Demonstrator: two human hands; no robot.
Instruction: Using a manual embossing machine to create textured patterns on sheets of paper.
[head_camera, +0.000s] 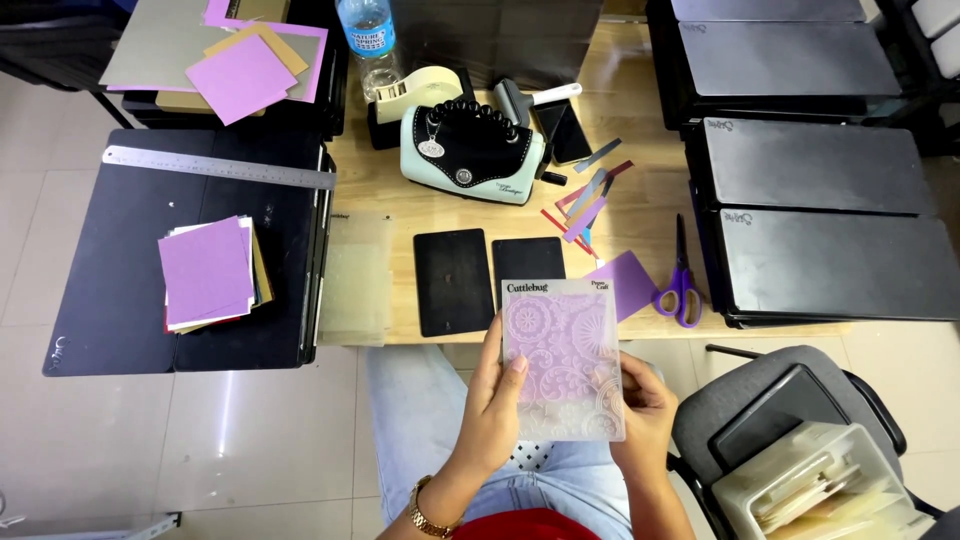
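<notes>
Both hands hold a translucent embossing folder (562, 355) with a raised floral pattern upright over my lap; a purple paper shows through it. My left hand (493, 405) grips its left edge, thumb on the front. My right hand (645, 410) holds the lower right corner from behind. On the wooden table (380, 200) just beyond lie two black plates (453, 281) and a loose purple paper (627, 282).
A mint and black embossing machine (470, 148) sits mid-table, with a tape dispenser (418, 92) and water bottle (369, 40) behind. Purple-handled scissors (681, 285) and paper strips (590, 195) lie right. A steel ruler (215, 167) and paper stack (210, 273) rest on the left black board. Dark cases are stacked right.
</notes>
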